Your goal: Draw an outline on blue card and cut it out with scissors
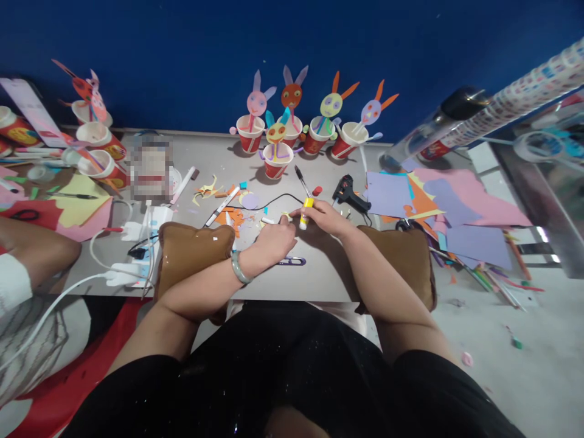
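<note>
My right hand (pixel 325 219) is closed round a yellow and white glue stick (pixel 305 215), held upright over the table. Beside it my left hand (pixel 275 238), with a bangle at the wrist, rests low on the tabletop, its fingers drawn together. What they pinch, if anything, is hidden; a small yellowish paper bit (pixel 286 215) shows at the fingertips. A purple-handled craft knife (pixel 292 261) lies just below that hand. Beyond the hands are a black pen (pixel 300 175), a white marker (pixel 222 205) and orange paper scraps (pixel 230 220).
Several red paper cups with paper rabbit figures, such as the front cup (pixel 277 167), stand towards the blue wall (pixel 292 36). A glue gun (pixel 351 193) and coloured paper sheets (pixel 387 193) lie right. Brown cushions (pixel 194 252) flank my arms. Left are a power strip (pixel 152 237) and another person's arm (pixel 39 246).
</note>
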`<control>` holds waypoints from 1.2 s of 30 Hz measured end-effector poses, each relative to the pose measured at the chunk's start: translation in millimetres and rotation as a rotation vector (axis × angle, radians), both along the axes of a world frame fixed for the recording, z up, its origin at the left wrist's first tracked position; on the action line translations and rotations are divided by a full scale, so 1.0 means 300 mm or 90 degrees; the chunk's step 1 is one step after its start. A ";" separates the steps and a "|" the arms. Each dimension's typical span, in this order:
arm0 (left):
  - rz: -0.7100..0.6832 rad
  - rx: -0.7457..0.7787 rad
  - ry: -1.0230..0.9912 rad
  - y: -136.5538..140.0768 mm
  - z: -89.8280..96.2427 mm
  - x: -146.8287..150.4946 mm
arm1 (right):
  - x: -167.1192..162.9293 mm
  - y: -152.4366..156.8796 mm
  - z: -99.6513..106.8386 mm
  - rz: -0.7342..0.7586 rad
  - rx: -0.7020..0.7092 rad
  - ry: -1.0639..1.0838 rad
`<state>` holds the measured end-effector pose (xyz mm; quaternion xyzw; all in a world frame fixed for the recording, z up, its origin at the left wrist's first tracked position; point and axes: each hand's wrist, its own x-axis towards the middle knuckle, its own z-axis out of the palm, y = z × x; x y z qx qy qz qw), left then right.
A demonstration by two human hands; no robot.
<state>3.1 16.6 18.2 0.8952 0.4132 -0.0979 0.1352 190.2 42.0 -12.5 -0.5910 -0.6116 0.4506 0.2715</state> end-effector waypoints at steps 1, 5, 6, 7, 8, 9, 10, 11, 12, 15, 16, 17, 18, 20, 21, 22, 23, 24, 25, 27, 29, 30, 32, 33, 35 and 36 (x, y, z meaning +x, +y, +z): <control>0.000 0.000 0.001 0.000 -0.001 0.000 | 0.000 0.001 0.001 -0.010 0.001 -0.004; 0.000 0.005 0.000 0.002 -0.007 -0.002 | 0.013 -0.002 0.016 -0.050 0.008 -0.012; 0.000 0.004 -0.001 0.002 -0.007 -0.002 | 0.018 -0.005 0.021 -0.059 0.015 -0.012; 0.001 0.002 -0.001 0.002 -0.007 -0.001 | 0.022 -0.007 0.025 -0.065 0.023 -0.012; 0.003 -0.002 0.000 0.002 -0.006 -0.001 | 0.025 -0.009 0.027 -0.068 0.031 -0.014; 0.004 -0.006 0.001 0.002 -0.004 0.000 | 0.026 -0.011 0.028 -0.063 0.037 -0.016; 0.004 -0.009 0.002 0.002 -0.003 0.000 | 0.026 -0.012 0.028 -0.052 0.041 -0.018; 0.005 -0.010 0.003 0.002 -0.002 0.001 | 0.024 -0.013 0.025 -0.035 0.042 -0.021; 0.005 -0.010 0.002 0.001 -0.001 0.001 | 0.019 -0.012 0.021 -0.017 0.042 -0.021; 0.006 0.000 -0.006 0.000 -0.002 0.000 | -0.001 -0.007 0.004 0.019 0.031 -0.011; 0.006 0.002 -0.008 0.000 -0.003 0.000 | -0.007 -0.005 -0.002 0.019 0.026 -0.008; 0.005 0.003 -0.009 0.001 -0.005 -0.001 | -0.012 -0.003 -0.006 0.013 0.021 -0.005; 0.003 0.005 -0.009 0.001 -0.005 -0.001 | -0.014 -0.001 -0.008 0.002 0.018 -0.004; 0.001 0.004 -0.006 0.002 -0.007 -0.002 | -0.011 0.000 -0.008 -0.027 0.016 -0.003; 0.000 0.002 -0.004 0.002 -0.007 -0.002 | -0.006 0.000 -0.006 -0.038 0.016 -0.002; -0.001 0.001 -0.003 0.002 -0.007 -0.001 | 0.000 0.000 -0.004 -0.046 0.018 0.001; -0.001 0.000 -0.002 0.002 -0.008 -0.001 | 0.006 -0.001 -0.002 -0.049 0.022 0.007; -0.002 -0.001 -0.001 0.002 -0.009 0.000 | 0.012 -0.001 0.000 -0.052 0.027 0.013; -0.002 -0.002 0.000 0.002 -0.009 0.001 | 0.017 -0.002 0.002 -0.055 0.035 0.018; 0.002 -0.003 0.001 0.002 -0.010 0.003 | 0.018 -0.003 0.002 -0.061 0.063 0.017; 0.007 -0.006 0.001 0.002 -0.009 0.003 | 0.009 -0.003 0.002 -0.063 0.112 -0.008; 0.007 -0.008 -0.001 0.002 -0.008 0.003 | 0.002 -0.003 0.001 -0.060 0.138 -0.026; 0.004 -0.011 -0.006 0.002 -0.005 0.001 | -0.014 -0.002 -0.001 -0.052 0.179 -0.059; 0.002 -0.012 -0.008 0.002 -0.004 0.001 | -0.021 -0.001 -0.003 -0.047 0.188 -0.072; 0.001 -0.008 -0.011 0.001 -0.003 -0.001 | -0.030 0.002 -0.009 -0.034 0.189 -0.088; 0.000 -0.005 -0.012 0.001 -0.004 -0.001 | -0.033 0.004 -0.012 -0.028 0.186 -0.094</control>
